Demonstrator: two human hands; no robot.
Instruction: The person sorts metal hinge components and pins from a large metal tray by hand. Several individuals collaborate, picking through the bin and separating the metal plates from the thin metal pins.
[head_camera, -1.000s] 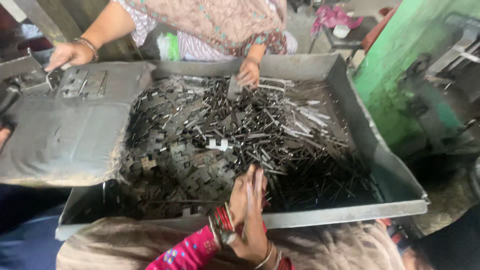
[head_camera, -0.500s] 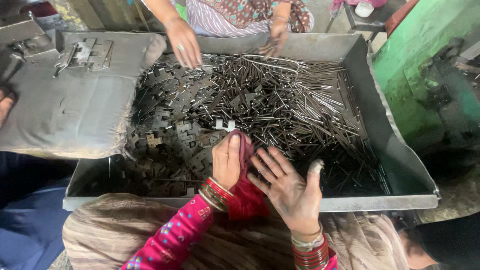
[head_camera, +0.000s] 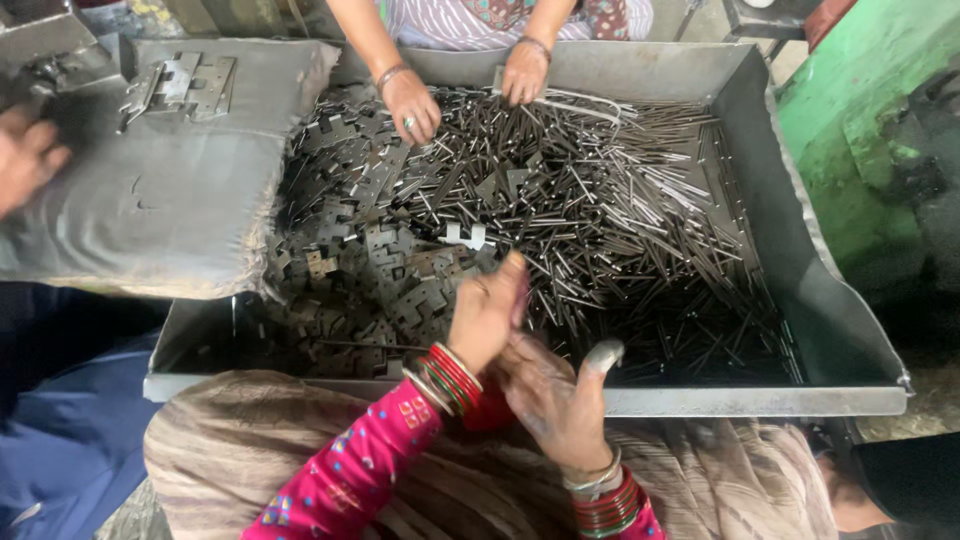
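- Two hands are hovering at the tray's (head_camera: 760, 400) near rim.
- Left hand (head_camera: 487, 312) is curling loosely, empty, above hinge plates (head_camera: 380, 280).
- Right hand (head_camera: 555, 395) is spreading wide, empty, beside pins (head_camera: 620, 220).

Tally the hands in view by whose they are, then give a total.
Wearer's own: 2, left hand and right hand
Opposite person's: 2, ringed hand and second hand
Third person's hand at the left edge: 1
Total: 5
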